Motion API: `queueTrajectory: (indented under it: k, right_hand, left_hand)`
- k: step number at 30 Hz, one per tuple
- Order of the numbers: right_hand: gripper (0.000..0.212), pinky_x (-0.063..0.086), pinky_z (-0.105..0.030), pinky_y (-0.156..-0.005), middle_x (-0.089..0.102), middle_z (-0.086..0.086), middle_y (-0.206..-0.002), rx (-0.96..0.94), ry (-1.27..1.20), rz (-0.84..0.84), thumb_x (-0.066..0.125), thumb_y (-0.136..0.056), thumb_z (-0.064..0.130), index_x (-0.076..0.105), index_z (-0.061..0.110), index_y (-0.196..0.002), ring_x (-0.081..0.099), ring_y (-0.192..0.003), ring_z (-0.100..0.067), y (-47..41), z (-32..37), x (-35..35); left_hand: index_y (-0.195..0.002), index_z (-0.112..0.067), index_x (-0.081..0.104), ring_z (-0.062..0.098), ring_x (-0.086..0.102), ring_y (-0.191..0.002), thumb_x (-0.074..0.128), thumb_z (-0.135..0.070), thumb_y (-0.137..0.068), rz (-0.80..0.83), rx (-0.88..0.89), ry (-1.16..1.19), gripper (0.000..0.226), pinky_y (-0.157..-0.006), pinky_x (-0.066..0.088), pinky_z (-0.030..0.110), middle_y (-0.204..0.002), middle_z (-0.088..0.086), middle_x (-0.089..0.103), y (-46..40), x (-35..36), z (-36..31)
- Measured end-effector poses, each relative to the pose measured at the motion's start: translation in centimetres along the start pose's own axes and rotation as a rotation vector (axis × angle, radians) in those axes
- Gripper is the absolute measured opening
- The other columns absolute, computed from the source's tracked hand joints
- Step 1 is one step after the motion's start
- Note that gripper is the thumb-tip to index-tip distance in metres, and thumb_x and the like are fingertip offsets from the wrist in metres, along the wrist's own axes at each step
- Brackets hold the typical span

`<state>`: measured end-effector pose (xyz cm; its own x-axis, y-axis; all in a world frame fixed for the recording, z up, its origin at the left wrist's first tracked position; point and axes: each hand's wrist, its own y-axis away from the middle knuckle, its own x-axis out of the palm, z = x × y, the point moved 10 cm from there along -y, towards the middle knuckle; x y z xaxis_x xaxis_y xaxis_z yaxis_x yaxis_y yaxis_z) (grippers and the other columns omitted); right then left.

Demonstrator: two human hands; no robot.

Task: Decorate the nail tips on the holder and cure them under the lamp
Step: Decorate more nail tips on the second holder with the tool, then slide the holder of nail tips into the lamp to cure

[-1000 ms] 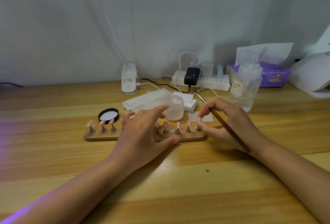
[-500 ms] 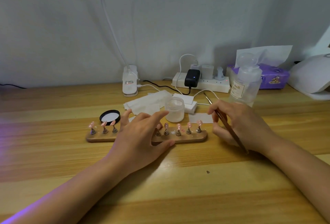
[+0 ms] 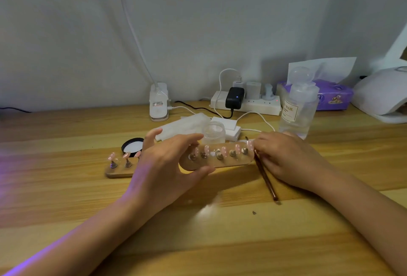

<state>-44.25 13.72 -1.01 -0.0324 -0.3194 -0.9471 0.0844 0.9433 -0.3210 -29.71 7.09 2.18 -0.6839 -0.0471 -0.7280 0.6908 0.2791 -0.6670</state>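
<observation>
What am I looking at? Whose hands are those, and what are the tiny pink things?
There is no machine here. A person wears a camera on their head, so you see their own two hands from above.

The left hand and right hand hold a wooden holder by its ends, tipped toward the camera. The pink things are nail tips standing on it. The right hand also holds a thin brush.

On the table are a second holder, a jar, its lid, a bottle and, far right, the white lamp.
</observation>
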Motion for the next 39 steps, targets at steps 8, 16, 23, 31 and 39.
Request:
queueTrajectory:
  k: [8,16,23,31,39]
  right_hand:
    - [0.023,0.04,-0.01,-0.045,0.061,0.011,-0.058,0.467,-0.956,0.077,0.045,-0.093,0.03,0.064,0.027,-0.081,0.05,-0.048,0.004,-0.1,-3.2,0.3]
    - [0.041,0.049,-0.016,-0.055,0.069,-0.002,-0.071,0.428,-1.309,0.41,0.062,-0.067,0.031,0.062,0.01,-0.102,0.061,-0.059,-0.008,1.5,-1.5,0.2]
    - [0.035,0.049,-0.016,-0.054,0.066,-0.001,-0.067,0.412,-1.219,0.332,0.06,-0.072,0.029,0.067,0.004,-0.096,0.06,-0.056,-0.009,3.2,-4.3,-3.4]
    - [0.023,0.048,-0.017,-0.052,0.062,-0.004,-0.063,0.587,-1.217,0.257,0.06,-0.073,0.028,0.073,0.01,-0.08,0.056,-0.052,-0.01,8.2,-10.0,-4.7]
    - [0.032,0.048,-0.016,-0.05,0.056,0.003,-0.054,0.751,-1.17,0.244,0.066,-0.058,0.038,0.076,0.014,-0.077,0.05,-0.046,-0.005,12.6,-16.0,-5.8]
  left_hand:
    - [-0.102,-0.013,0.066,-0.004,0.051,-0.085,0.061,-0.056,-0.067,-0.068,0.035,0.091,0.056,-0.096,0.029,0.031,-0.09,-0.015,0.062,-0.5,-1.5,-0.7]
    - [-0.115,-0.019,0.056,0.0,0.053,-0.088,0.06,-0.053,-0.065,-0.036,0.076,0.188,0.06,-0.087,0.042,0.025,-0.096,-0.015,0.061,-1.4,-1.8,-2.6]
    - [-0.115,-0.044,0.06,0.008,0.062,-0.104,0.074,-0.066,-0.051,0.318,-0.448,1.14,0.069,-0.077,0.049,0.011,-0.111,-0.01,0.066,-1.2,3.7,-1.6]
    - [-0.088,-0.014,0.075,0.025,0.067,-0.095,0.079,-0.032,-0.068,0.573,-0.775,1.689,0.028,-0.071,0.055,0.028,-0.101,0.015,0.07,-1.3,10.2,-7.6]
    - [-0.06,-0.011,0.072,0.028,0.07,-0.085,0.068,-0.006,-0.06,0.877,-0.881,1.603,0.006,-0.067,0.058,0.032,-0.092,0.021,0.07,-3.7,13.8,-14.3]
